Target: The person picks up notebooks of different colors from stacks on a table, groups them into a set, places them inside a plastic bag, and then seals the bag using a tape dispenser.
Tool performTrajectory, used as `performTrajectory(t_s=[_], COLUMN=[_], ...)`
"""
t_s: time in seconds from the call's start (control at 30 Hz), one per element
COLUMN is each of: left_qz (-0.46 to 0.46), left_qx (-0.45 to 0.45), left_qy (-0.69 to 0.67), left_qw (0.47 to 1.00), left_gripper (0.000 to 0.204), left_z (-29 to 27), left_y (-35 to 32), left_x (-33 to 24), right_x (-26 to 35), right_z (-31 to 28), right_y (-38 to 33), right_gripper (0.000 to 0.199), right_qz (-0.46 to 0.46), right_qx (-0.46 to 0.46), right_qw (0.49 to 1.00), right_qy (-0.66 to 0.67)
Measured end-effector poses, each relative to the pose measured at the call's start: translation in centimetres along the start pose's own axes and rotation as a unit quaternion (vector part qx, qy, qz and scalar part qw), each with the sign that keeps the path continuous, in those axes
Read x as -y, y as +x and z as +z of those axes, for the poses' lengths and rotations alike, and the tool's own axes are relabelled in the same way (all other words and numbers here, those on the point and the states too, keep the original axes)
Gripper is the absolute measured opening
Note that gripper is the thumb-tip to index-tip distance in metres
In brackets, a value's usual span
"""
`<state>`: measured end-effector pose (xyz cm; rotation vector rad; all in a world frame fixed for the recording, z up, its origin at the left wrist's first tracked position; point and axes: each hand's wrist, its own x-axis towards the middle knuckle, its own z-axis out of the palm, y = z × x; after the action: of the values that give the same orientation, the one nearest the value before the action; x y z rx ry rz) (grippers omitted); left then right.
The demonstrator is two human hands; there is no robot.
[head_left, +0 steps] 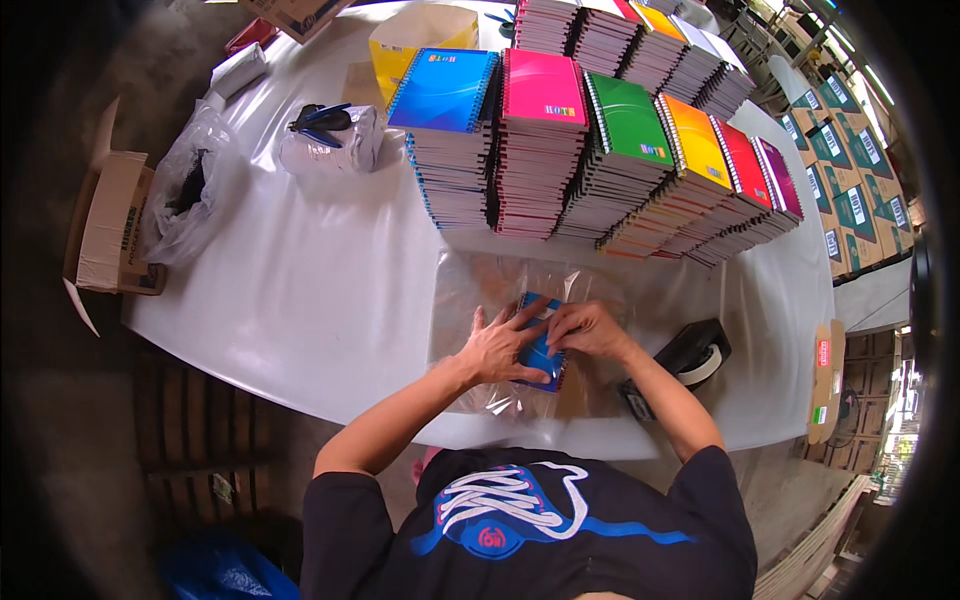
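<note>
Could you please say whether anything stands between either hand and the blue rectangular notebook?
No bulky object does: the left hand spreads over the blue rectangular notebook, the right hand at its right side. Clear crinkled plastic film surrounds it; whether any covers it, I cannot tell.

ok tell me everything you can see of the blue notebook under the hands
The blue notebook lies flat amid clear plastic on the pale table. It looks glossy, with lighter streaks. The left hand spreads over its left side; the right hand is bunched at its right. Much is hidden: its binding, and whether plastic covers it, can't be told.
</note>
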<state>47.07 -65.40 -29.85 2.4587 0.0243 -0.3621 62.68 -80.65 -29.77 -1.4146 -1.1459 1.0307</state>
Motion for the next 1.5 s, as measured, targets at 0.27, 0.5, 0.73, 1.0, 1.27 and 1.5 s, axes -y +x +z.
performTrajectory(t_s=[0.27, 0.5, 0.73, 1.0, 1.27, 1.5], left_qz=[-0.049, -0.054, 0.046, -0.026, 0.063, 0.064], left_qx=[-0.042, -0.103, -0.326, -0.150, -0.176, -0.155], left_qy=[-0.024, -0.010, -0.339, -0.093, -0.190, -0.227], left_qw=[0.998, 0.993, 0.881, 0.984, 0.964, 0.959], left_gripper=[0.092, 0.101, 0.062, 0.049, 0.053, 0.052], left_z=[1.1, 2.9, 4.4, 0.6, 0.2, 0.0], left_y=[0.5, 0.9, 1.3, 0.9, 1.4, 1.3], left_x=[-1.3, -0.9, 1.6, 2.1, 2.6, 2.2], right_x=[0.0, 2.9, 5.4, 6.8, 3.4, 3.7], right_z=[0.4, 3.3, 5.6, 7.5, 16.8, 8.8], right_y=[0.1, 0.2, 0.5, 0.1, -9.2, -17.0], right_gripper=[0.012, 0.046, 0.084, 0.097, 0.093, 0.050], right_qz=[-0.022, 0.045, 0.099, 0.184, 0.190, 0.298], right_qx=[-0.030, -0.036, -0.115, -0.179, -0.477, -0.771], right_qw=[0.997, 0.950, 0.908, 0.836, 0.782, 0.557], right_qy=[-0.068, -0.308, -0.389, -0.484, -0.355, 0.088])
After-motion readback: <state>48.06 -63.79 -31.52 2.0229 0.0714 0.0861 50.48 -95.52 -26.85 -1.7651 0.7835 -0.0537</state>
